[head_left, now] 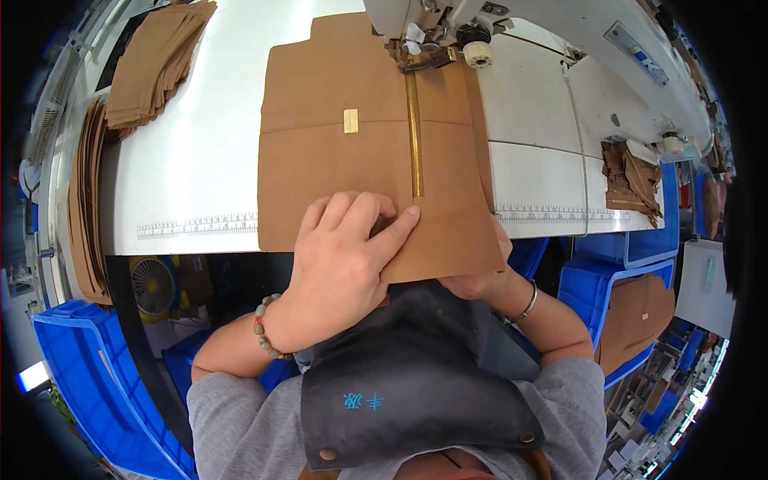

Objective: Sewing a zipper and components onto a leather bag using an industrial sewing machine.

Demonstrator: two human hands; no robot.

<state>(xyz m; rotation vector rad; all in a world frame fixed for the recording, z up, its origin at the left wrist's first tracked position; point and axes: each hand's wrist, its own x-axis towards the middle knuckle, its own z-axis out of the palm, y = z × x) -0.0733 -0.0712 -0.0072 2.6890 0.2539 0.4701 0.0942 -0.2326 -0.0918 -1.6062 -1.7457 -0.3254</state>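
Observation:
A brown panel [328, 160] with a small tan patch [350, 121] lies on the sewing table, overhanging its front edge. A brass-coloured zipper [414, 136] runs down its right part to the presser foot [424, 60] of the sewing machine [624, 72]. My left hand [336, 272] is closed against the panel's top, fingers curled and thumb tip just below the zipper's lower end. My right hand [480, 276] grips the overhanging right edge from beneath, its fingers mostly hidden by the panel.
Brown cut pieces are stacked at back left [152, 64] and left edge [88, 192]; more [628, 180] lie at right. Blue bins [76, 360] stand left and right [584, 288], the right one holding brown panels [636, 324]. A fan [156, 284] is under the table [184, 176].

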